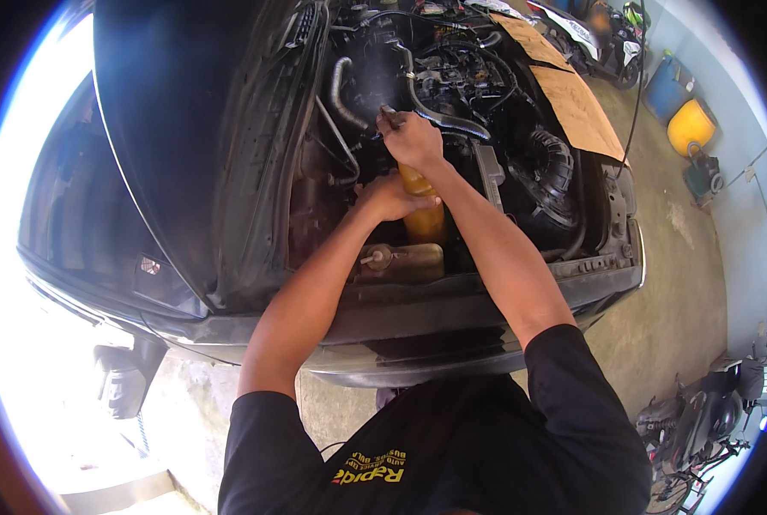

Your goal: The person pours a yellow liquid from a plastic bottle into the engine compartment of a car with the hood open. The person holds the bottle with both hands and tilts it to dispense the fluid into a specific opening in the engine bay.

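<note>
Over the open engine bay of a dark vehicle, I hold a yellow spray bottle with both hands. My right hand is closed round its top, where a dark nozzle sticks out toward the engine. Pale mist hangs in front of that nozzle. Lower down, my left hand wraps the bottle's body, thumb across the near side. The exact form of the spray head is hidden by my fingers. Just below the bottle sits a grubby reservoir tank with a cap.
A raised black panel stands along the left. Hoses and a ribbed air duct run through the bay. Brown cardboard sheets cover the right fender. Blue and yellow containers stand by the wall; a bicycle is at lower right.
</note>
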`<state>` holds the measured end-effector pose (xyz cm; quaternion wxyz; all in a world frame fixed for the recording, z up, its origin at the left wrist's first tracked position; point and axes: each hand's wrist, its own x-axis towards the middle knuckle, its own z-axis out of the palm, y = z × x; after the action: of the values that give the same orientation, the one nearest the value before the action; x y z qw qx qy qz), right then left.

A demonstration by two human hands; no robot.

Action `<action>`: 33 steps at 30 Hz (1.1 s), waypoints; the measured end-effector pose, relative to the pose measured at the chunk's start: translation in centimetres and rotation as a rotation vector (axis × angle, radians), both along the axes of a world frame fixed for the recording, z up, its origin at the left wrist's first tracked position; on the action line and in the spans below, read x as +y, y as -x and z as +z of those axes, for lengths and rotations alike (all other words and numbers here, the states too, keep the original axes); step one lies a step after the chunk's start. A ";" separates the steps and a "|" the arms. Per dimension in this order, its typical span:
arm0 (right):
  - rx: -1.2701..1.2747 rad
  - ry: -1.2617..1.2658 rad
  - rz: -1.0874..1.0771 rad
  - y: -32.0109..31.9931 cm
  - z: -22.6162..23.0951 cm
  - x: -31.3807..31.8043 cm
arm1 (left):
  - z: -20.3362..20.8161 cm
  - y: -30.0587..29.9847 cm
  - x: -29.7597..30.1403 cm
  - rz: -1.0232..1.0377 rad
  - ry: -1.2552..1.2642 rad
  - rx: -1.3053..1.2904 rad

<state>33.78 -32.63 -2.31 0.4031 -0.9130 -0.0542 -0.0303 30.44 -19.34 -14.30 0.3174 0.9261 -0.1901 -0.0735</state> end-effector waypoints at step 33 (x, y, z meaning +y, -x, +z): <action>-0.041 -0.070 -0.020 -0.3 -0.6 -0.8 | 1.0 1.3 -1.2 0.078 0.098 0.092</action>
<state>34.05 -33.41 -2.86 0.4333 -0.8981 -0.0524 -0.0547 29.18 -20.50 -13.28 0.3736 0.9118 -0.1424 -0.0940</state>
